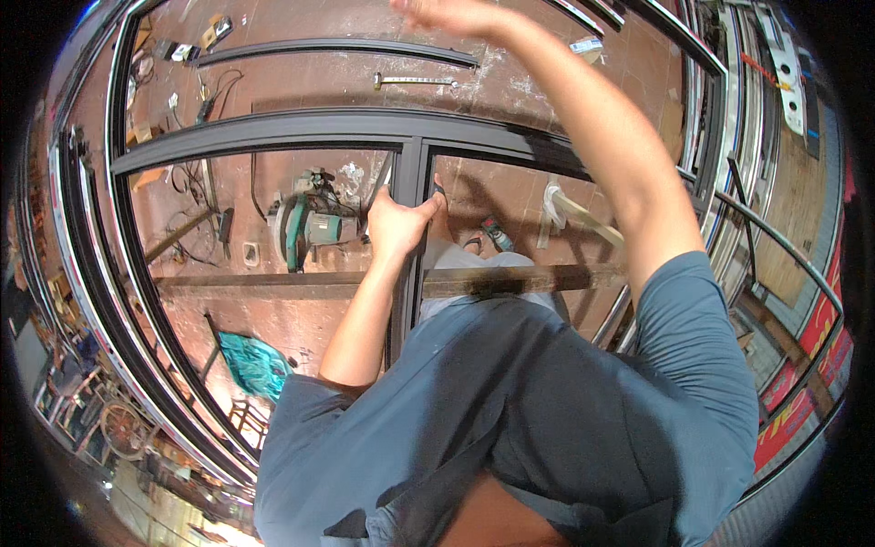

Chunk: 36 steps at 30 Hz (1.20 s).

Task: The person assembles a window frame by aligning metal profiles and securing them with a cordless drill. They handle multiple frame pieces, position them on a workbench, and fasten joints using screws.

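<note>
A large dark grey metal frame (301, 125) stretches in front of me, with a long crossbar and an upright bar (412, 173) meeting it. My left hand (398, 223) is closed around that upright bar just below the joint, thumb to the right side. My right arm reaches forward over the frame's right part. At the upper edge of the view is my right hand (447, 15), beyond the crossbar; the picture's edge cuts off its fingers, so its grip is hidden.
On the reddish floor beneath the frame are a green power saw (314, 226), a drill (497, 234) and a teal plastic bag (253, 363). A wooden beam (264, 284) runs under the frame. Beyond the crossbar lie a dark metal bar (337, 46) and a slim silver tool (415, 80).
</note>
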Motion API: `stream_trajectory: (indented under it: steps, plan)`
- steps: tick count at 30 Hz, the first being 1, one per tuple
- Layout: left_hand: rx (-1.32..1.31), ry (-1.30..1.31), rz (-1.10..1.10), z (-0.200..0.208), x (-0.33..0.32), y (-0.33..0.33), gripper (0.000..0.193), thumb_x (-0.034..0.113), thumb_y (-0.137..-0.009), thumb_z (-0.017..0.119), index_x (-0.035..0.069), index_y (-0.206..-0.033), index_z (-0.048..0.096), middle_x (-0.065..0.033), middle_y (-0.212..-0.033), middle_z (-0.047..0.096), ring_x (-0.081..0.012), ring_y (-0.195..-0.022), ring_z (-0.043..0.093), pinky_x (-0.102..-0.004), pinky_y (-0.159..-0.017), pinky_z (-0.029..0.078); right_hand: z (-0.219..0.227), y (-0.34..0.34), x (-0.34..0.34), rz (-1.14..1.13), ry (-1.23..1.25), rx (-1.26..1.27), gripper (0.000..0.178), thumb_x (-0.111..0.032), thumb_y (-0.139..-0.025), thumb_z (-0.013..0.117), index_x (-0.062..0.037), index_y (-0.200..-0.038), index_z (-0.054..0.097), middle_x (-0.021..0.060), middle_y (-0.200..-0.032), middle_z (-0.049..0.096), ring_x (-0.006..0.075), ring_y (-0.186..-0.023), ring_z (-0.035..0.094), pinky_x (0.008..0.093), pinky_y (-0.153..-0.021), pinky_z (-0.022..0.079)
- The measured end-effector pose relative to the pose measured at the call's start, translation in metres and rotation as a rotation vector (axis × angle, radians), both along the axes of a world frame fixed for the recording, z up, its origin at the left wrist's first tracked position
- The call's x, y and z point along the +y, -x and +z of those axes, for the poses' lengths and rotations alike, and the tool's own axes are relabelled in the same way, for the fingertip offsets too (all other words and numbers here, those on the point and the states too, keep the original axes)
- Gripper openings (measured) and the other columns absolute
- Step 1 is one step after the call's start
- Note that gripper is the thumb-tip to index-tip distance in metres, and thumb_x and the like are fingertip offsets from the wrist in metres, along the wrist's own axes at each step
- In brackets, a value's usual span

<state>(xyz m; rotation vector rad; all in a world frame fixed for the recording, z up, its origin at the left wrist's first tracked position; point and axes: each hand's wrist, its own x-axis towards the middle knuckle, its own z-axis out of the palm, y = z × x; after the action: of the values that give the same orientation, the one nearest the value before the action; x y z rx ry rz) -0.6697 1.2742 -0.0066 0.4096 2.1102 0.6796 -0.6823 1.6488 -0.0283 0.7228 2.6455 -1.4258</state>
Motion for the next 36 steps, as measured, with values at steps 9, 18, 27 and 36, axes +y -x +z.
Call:
stream_trajectory:
  steps: [9, 18, 27, 36]
  plan:
    - [-0.004, 0.066, -0.001, -0.003, 0.000, 0.004, 0.056, 0.028, -0.076, 0.090, -0.004, -0.120, 0.077, -0.0265, -0.109, 0.084, -0.0401, -0.106, 0.083, -0.0467, -0.098, 0.064, -0.075, 0.048, -0.028, -0.093, 0.212, -0.004, 0.123, -0.103, -0.095, 0.038, -0.0079, -0.171, 0.050, 0.0287, -0.171, 0.051, 0.0450, -0.160, 0.048, 0.0570, -0.136, 0.034]
    - [0.006, 0.113, -0.028, -0.001, -0.003, 0.003, 0.052, 0.031, -0.075, 0.090, 0.003, -0.118, 0.079, -0.0235, -0.112, 0.084, -0.0414, -0.111, 0.082, -0.0504, -0.102, 0.062, -0.026, -0.012, -0.148, -0.088, 0.189, -0.370, 0.155, -0.114, -0.084, 0.028, 0.0122, -0.174, 0.031, 0.0371, -0.180, 0.031, 0.0469, -0.171, 0.029, 0.0511, -0.140, 0.025]
    - [-0.024, -0.059, -0.026, -0.017, -0.011, 0.000, 0.058, 0.032, -0.078, 0.099, -0.006, -0.116, 0.078, -0.0179, -0.104, 0.084, -0.0283, -0.092, 0.080, -0.0424, -0.088, 0.063, 0.008, -0.151, -0.172, -0.421, -0.167, 0.201, 0.071, -0.055, -0.096, 0.086, -0.0049, -0.144, 0.070, 0.0212, -0.143, 0.074, 0.0406, -0.138, 0.067, 0.0517, -0.118, 0.053]
    - [-0.321, -0.283, 0.079, -0.052, -0.018, -0.015, 0.033, 0.016, -0.093, 0.093, -0.003, -0.114, 0.076, -0.0075, -0.095, 0.077, -0.0227, -0.077, 0.075, -0.0374, -0.068, 0.062, 0.022, -0.432, -0.384, -0.452, -0.185, 0.360, 0.019, -0.014, -0.095, 0.082, -0.0103, -0.113, 0.075, 0.0090, -0.119, 0.075, 0.0350, -0.117, 0.070, 0.0510, -0.105, 0.056]
